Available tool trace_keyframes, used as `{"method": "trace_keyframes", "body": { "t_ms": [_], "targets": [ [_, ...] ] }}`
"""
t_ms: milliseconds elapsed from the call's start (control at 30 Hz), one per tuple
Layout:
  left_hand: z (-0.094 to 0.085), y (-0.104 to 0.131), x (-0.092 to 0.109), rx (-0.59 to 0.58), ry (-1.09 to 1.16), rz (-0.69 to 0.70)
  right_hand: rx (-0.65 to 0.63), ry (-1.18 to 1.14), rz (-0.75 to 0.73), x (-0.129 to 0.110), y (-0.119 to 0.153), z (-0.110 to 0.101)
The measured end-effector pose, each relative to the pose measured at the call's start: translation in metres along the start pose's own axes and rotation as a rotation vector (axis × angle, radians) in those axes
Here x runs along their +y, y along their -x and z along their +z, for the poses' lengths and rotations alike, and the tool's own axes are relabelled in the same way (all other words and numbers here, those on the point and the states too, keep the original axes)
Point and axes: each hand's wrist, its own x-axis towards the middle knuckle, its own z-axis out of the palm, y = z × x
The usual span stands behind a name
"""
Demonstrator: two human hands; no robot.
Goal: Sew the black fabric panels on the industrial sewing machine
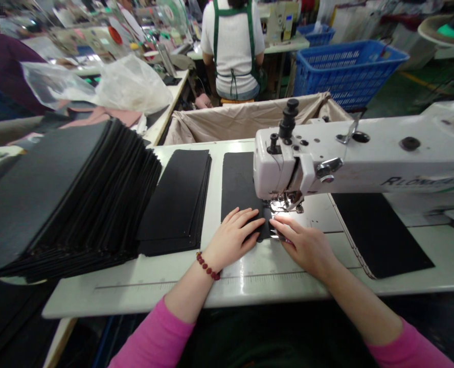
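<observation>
My left hand (234,232) lies flat with fingers stretched out on a black rectangular panel (239,176), pressing it to the table left of the needle. The panel's right edge runs under the presser foot (282,204) of a white sewing machine (349,158). My right hand (305,245) is closed, its fingertips at the panel's edge just in front of the foot. Metal tips of what look like thread snips (276,235) poke out from under its fingers; the rest is hidden by the hand.
Left of the panel lie a thin pile of black panels (177,199) and a tall stack (58,179). More black pieces (384,235) lie right of the needle. Behind the table are a cloth-lined bin (219,122), a blue basket (345,71) and a seated person (232,48).
</observation>
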Motion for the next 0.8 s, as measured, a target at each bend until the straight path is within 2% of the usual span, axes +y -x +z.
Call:
{"method": "trace_keyframes", "body": {
  "t_ms": [467,800],
  "targets": [
    [0.0032,-0.0030,-0.0019,0.022,-0.020,-0.051,-0.012,-0.010,0.011,0.0007,0.0003,0.0001],
    [0.0082,-0.0063,-0.0040,-0.011,-0.062,-0.098,-0.004,-0.045,0.005,0.0028,-0.0001,0.0008]
  ]
}}
